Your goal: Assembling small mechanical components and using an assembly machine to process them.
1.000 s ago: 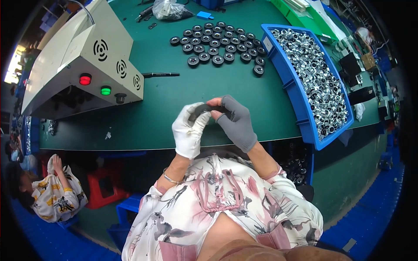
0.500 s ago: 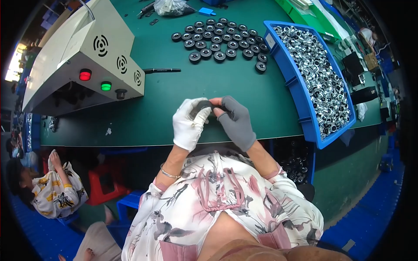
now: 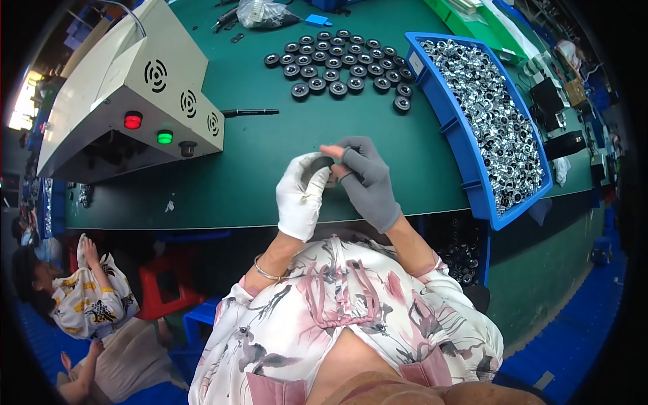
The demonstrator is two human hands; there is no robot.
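My left hand (image 3: 300, 196), in a white glove, pinches a small black wheel (image 3: 322, 164) between thumb and fingers, tilted up on its edge above the near part of the table. My right hand (image 3: 368, 182) wears a grey glove with bare thumb and index fingertips. Its thumb side presses at the wheel's right edge, while the index finger stretches out past the top of it. The wheel's inner face is mostly hidden by my fingers. Farther back on the green table (image 3: 270, 145) lies a group of several black wheels with silvery centres (image 3: 337, 89).
A cream machine (image 3: 145, 101) with red and green lights stands at the left, a black pen (image 3: 251, 112) beside it. At the right, a blue bin (image 3: 442, 121) holds many shiny metal parts. A clear plastic bag (image 3: 263, 13) lies far back. Another person (image 3: 94, 290) sits lower left.
Both hands have shifted slightly to the right. My right index finger has lifted off the wheel and straightened leftward, and the wheel is tilted more on edge. The person at lower left has moved an arm.
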